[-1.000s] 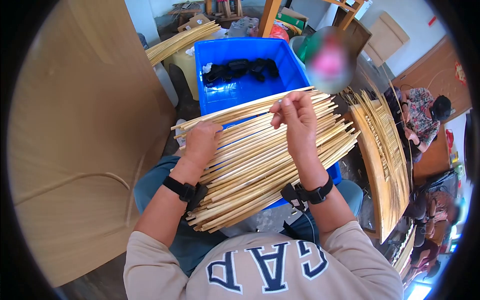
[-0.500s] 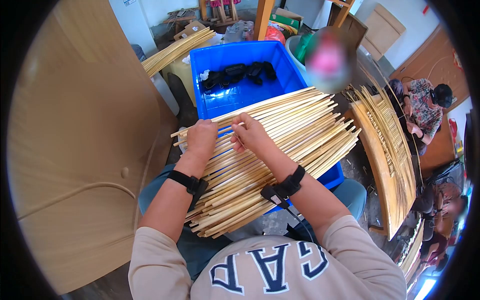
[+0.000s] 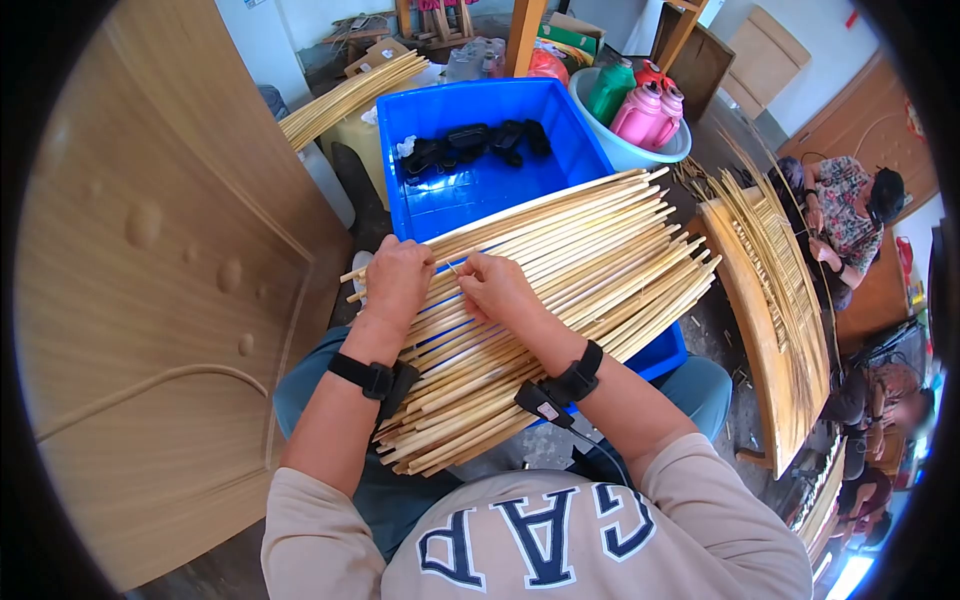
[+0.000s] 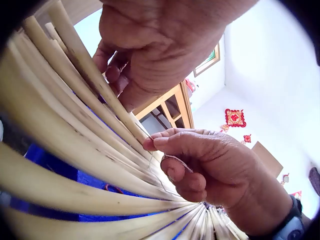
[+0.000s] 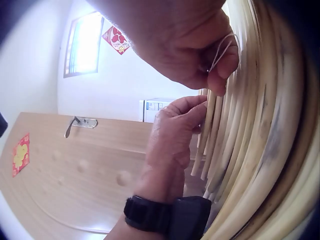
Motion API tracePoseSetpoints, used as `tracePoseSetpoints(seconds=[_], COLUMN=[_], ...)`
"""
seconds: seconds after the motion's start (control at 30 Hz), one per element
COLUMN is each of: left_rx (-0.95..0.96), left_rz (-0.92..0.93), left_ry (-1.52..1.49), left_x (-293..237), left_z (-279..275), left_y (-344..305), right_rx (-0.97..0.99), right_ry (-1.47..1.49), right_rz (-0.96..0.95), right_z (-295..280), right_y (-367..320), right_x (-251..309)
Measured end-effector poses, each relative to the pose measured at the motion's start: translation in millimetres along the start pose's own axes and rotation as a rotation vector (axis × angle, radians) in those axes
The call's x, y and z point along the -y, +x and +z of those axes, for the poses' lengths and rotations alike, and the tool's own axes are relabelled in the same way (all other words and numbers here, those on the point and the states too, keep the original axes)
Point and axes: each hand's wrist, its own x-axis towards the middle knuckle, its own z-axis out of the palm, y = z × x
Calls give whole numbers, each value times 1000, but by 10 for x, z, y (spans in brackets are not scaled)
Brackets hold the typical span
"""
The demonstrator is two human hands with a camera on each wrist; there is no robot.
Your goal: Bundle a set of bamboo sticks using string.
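A row of pale, thin wooden sticks [image 3: 560, 275] lies across the front of a blue plastic tub [image 3: 400, 185], in front of the person. My left hand [image 3: 398, 275] grips the left end of the far sticks, its fingers curled round them. Close beside it, my right hand [image 3: 498, 290] pinches a thin strand over the sticks between thumb and forefinger. The left wrist view shows white thread [image 4: 179, 162] looped over this hand's curled fingers and hanging down to the sticks. A fine straight line runs from the pinching fingertips to the stick under my left hand.
Black straps [image 3: 465, 142] lie inside the tub. Behind it stand a basin [image 3: 668, 156] of thermos flasks [image 3: 637, 115] and a stick bundle [image 3: 350, 97]. A wooden panel [image 3: 170, 330] rises at left. At right are a curved wooden board [image 3: 760, 370] and seated people [image 3: 845, 205].
My right hand has come down from above the far right sticks, leftward to beside my left hand, and its fingertips have closed in on the far sticks. My left hand keeps its hold.
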Motion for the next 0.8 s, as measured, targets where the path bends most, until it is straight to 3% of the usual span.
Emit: tracePoseSetpoints(seconds=[0.8], left_rx=[35], left_rz=[23], left_ry=[64], left_x=[-34], left_z=[-29], left_y=[-11], right_rx=[-12], right_ry=[71], right_rz=[83], right_z=[-25], right_y=[-41], right_x=[20])
